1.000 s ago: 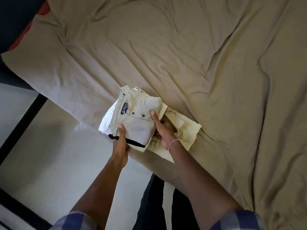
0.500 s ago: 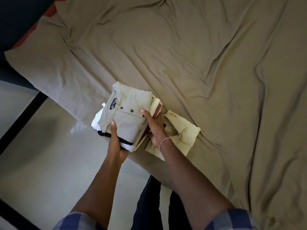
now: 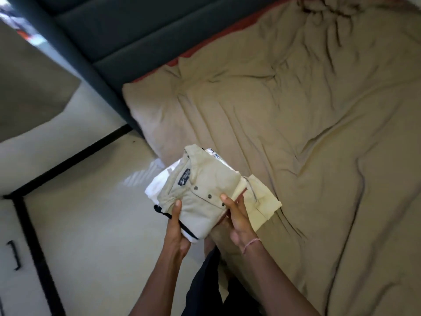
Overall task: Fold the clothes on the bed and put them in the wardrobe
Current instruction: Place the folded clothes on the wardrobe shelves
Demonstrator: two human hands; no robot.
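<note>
A stack of folded clothes (image 3: 200,201) hangs just off the near left edge of the bed (image 3: 319,133), above the pale floor (image 3: 91,224). The left hand (image 3: 176,226) grips its near left corner, thumb on top and fingers curled beneath. The right hand (image 3: 237,220) clasps the right side the same way. A beige shirt (image 3: 205,190) with buttons lies on top, over white, black and reddish layers. A pale yellow garment (image 3: 262,201) sits just beside the right hand at the bed's edge. Whether it rests on the bed or belongs to the stack is hard to tell.

The bundle looks light and soft, so it will sag and slide apart if held by one edge. It is best carried with the fingers spread flat underneath and the thumbs pressing down, both sides level. The thin lower layers may slip out first. A white panel (image 3: 9,224) with a dark handle at the lower left may be the wardrobe.
</note>
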